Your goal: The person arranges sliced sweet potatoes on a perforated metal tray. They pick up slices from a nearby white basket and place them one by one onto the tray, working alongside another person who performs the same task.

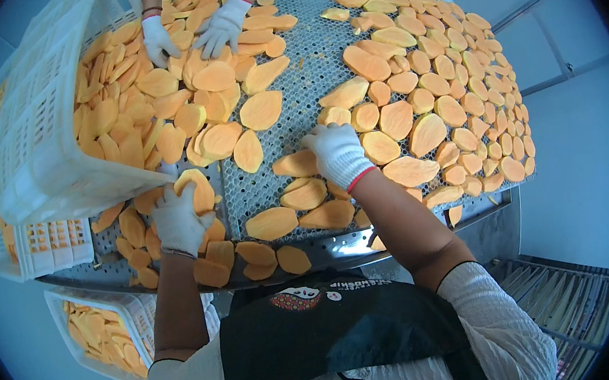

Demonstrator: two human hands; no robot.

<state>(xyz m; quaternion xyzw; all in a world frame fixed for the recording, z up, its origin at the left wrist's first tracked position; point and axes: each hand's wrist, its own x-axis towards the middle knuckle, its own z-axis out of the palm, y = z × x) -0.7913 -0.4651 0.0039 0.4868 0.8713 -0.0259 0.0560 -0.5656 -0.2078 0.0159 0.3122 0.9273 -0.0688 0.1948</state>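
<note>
My left hand (179, 218), in a white knit glove, is closed on an orange slice (198, 190), which looks like sweet potato, beside the corner of a tipped white plastic crate. My right hand (336, 151), gloved too, is over the mesh drying tray (300, 86); its fingertips touch a slice (335, 115), and another slice (295, 164) lies against its left side. What its palm covers is hidden. Rows of slices (412, 171) lie flat to the right, and a loose heap (126, 113) spills from the tipped crate (39, 122).
Across the table, a co-worker's two gloved hands (220, 28) touch the heap. More slices lie along the metal table's near edge (333, 264). A filled crate (143, 337) stands low at the left, with other crates (57, 249) above it. A metal rack (573, 301) stands at the lower right.
</note>
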